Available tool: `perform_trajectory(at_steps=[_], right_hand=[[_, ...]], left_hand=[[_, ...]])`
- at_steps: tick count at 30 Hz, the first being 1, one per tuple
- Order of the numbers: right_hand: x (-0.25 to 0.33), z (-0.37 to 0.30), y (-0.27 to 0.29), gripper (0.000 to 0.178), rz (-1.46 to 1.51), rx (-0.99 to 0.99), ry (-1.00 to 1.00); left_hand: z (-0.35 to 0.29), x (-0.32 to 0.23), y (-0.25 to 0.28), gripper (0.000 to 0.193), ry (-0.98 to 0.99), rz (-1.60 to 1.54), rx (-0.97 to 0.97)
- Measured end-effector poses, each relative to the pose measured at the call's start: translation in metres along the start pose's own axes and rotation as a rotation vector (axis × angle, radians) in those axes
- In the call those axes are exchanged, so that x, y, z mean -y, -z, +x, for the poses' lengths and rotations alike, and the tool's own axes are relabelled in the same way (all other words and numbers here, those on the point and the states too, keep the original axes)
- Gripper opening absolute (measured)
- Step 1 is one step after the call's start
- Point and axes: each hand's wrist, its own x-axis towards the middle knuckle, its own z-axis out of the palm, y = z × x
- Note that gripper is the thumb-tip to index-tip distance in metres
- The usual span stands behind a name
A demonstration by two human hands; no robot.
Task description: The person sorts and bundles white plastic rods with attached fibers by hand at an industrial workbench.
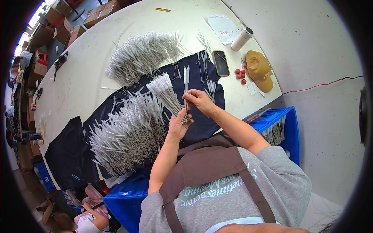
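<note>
My left hand [180, 122] is closed round the looped wire ends of a bundle of straw brushes [163, 87], their white bristle heads fanned toward the far left. Just beyond it, my right hand [199, 101] pinches the wire stems of a couple of straw brushes [186, 75], bristles pointing away from me. These stand close beside the bundle. A big pile of the same brushes [126, 134] lies to the left of my left hand, and another pile [142, 54] sits farther back. Some loose brushes [211, 88] rest on the dark cloth [198, 136] right of my hands.
On the white table [85, 77] at the right are a phone [221, 63], a pale bottle [242, 39], red balls [241, 73] and a tan cap [258, 70]. Blue crates [293, 132] flank me. A yellow cutter [162, 9] lies far back. Another person [93, 215] sits at lower left.
</note>
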Motion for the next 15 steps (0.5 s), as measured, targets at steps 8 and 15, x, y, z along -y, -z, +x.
perform_trajectory(at_steps=[8,15], right_hand=[[-0.010,0.021,0.051,0.016,0.310,-0.582,0.152],[-0.043,0.012,0.016,0.035,-0.311,-0.290,-0.392]], left_hand=[[-0.002,-0.019,0.008,0.016,-0.037,0.315,-0.272],[-0.014,-0.017,-0.001,0.034,0.053,0.291,-0.043]])
